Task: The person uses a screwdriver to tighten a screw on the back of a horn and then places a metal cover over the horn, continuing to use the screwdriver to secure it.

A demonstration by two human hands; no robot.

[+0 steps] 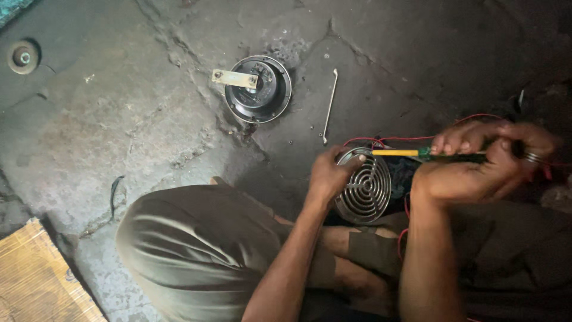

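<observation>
Chromed spiral grille: a round horn (363, 186) rests on the person's lap, above the cracked concrete floor (119, 119). Left hand (329, 174) is clamped on its rim. Right hand (485, 162) is wrapped tight around a screwdriver (426, 153), its yellow shaft aimed at the grille's upper edge. Red wires (381, 141) loop close behind. A second, black horn (258, 88) and a thin spanner (329, 105) lie near the floor's far edge. Risk: the tip slips off the rim, jabbing the left fingers or nicking wire.

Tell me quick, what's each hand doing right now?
Left hand: closed on the rim of the round chrome spiral-grilled horn.
Right hand: closed around the yellow-and-green-handled screwdriver.
</observation>
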